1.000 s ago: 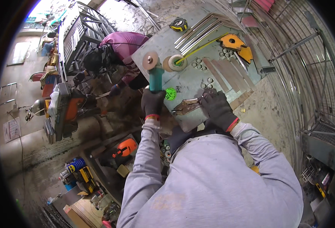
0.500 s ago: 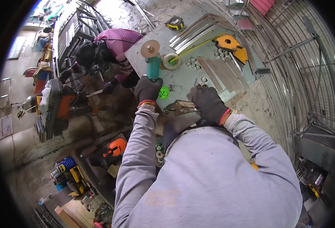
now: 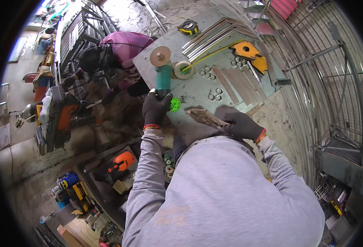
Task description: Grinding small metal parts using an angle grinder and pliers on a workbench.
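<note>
Brown metal locking pliers (image 3: 208,116): just right of centre in the frame, nose toward the upper left; from my end I cannot tell whether they touch the grey metal-topped table (image 3: 195,93).
Right hand (image 3: 243,124) in a dark grey glove: closed round the handle end of the pliers, near the front of the pale grey shirt (image 3: 235,189).
Left hand (image 3: 154,109) in a matching glove: wrapped round the rear of the teal angle grinder with a tan disc (image 3: 163,79), left of centre; I cannot tell whether the disc is turning.
Handling: I would keep the pliers' nose well apart from the disc, let the palm take the weight, and keep the left fingers behind on the grinder's body.
Change: against half a second ago, the right hand has drawn down and right, off the small silver metal rings (image 3: 218,98), and the pliers have tilted; three rings now show uncovered. The left hand's hold looks the same to me.
Farther out: flat brown metal strips (image 3: 237,85) right of the rings, a black-and-yellow tape measure (image 3: 188,27) near the top, a co-worker in a pink top (image 3: 128,45) at upper left.
</note>
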`<state>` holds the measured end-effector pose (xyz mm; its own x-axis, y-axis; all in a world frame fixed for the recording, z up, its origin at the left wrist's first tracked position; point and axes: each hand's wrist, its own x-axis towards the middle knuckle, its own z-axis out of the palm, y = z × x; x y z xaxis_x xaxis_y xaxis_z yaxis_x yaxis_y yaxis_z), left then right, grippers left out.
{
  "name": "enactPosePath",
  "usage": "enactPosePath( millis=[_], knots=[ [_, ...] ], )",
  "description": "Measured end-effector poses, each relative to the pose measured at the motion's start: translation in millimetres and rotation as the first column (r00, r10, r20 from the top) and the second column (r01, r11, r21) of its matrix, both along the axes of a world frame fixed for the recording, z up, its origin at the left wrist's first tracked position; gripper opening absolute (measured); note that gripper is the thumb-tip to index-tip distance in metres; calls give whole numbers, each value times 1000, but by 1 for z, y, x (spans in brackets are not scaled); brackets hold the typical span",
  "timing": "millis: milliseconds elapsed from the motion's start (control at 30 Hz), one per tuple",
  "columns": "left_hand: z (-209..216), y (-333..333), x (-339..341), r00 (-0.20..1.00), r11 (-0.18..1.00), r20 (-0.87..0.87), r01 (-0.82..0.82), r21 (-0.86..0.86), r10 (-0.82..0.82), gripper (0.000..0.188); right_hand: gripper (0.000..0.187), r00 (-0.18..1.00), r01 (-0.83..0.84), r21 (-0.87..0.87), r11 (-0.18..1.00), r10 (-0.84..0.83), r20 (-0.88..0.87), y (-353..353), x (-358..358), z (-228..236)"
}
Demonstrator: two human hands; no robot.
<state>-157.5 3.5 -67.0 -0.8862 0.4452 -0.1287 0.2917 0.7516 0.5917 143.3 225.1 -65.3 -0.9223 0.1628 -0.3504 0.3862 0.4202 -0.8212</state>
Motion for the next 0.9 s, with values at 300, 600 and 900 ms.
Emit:
enactPosePath(
  millis=[300, 600, 900],
  knots=[
    [1, 23, 50, 999, 848, -3, -44, 529, 53, 44, 47, 922, 371, -664, 649, -343, 180, -27, -36, -10],
    [-3, 3, 107, 655, 922, 730, -131, 364, -195, 35, 39, 864, 399, -817, 416, -470, 183, -82, -67, -25],
    [-22, 8, 101, 520, 967, 840, -93, 238, -157, 34, 41, 956, 291, -790, 539, -199, 217, -68, -63, -60]
  ],
)
